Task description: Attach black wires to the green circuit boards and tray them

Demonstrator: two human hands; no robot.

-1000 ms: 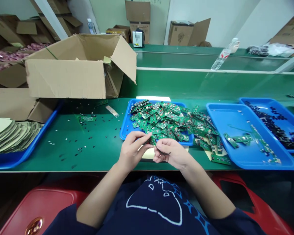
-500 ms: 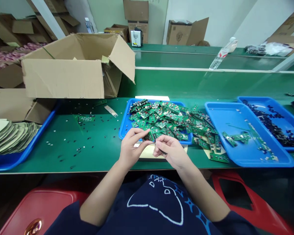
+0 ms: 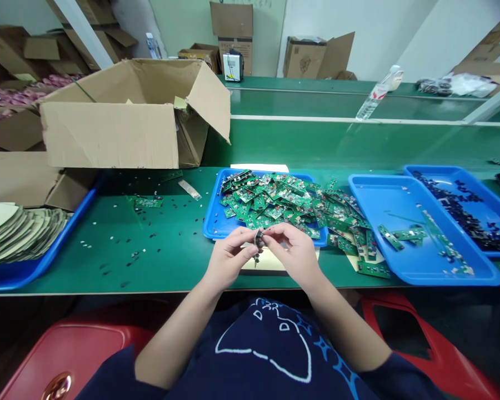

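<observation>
Between the thumb and fingers of my left hand (image 3: 227, 260) is a small green circuit board (image 3: 256, 258), turned nearly edge-on. My right hand (image 3: 295, 251) is closed in a pinch at the board's upper end; what sits between its fingertips is too small and covered to name. Both hands meet just in front of a blue tray (image 3: 210, 225), above a pale sheet or pad (image 3: 270, 259) at the table edge. In that tray lies a heap of circuit boards (image 3: 270, 203), which spills over its right side onto the table.
To the right, a blue tray (image 3: 383, 203) holds a few boards and bits; another tray (image 3: 498, 194) behind it holds black parts. A large cardboard box (image 3: 110, 133) stands at the back left, beside stacked pale sheets (image 3: 25, 236). Small loose parts (image 3: 135, 255) dot the table.
My hands have closed together around the board, which has turned from slanted to upright. The right fingertips have moved up to its top end. The dark thin thing in them no longer shows.
</observation>
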